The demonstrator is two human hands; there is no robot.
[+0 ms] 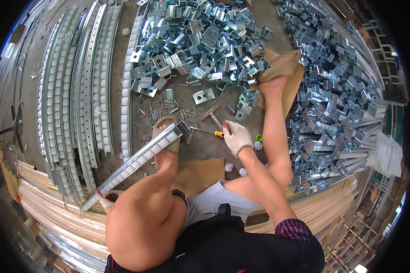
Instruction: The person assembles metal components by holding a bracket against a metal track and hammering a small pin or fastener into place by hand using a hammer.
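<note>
Head view: the left hand (106, 202), white-gloved and partly hidden by the knee, holds the lower end of a long silver metal rail with white rollers (141, 160), which slants up across the left foot's tan sandal (175, 144). The white-gloved right hand (237, 138) grips a hammer with a rusty metal head (210, 112); I cannot tell whether it also holds the yellow-handled screwdriver (218, 134) at its fingers. Shiny, bluish-silver metal brackets (205, 38) lie heaped beyond.

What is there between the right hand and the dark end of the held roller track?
In the head view, a yellow-handled screwdriver, its shaft pointing toward the track's dark end.
</note>
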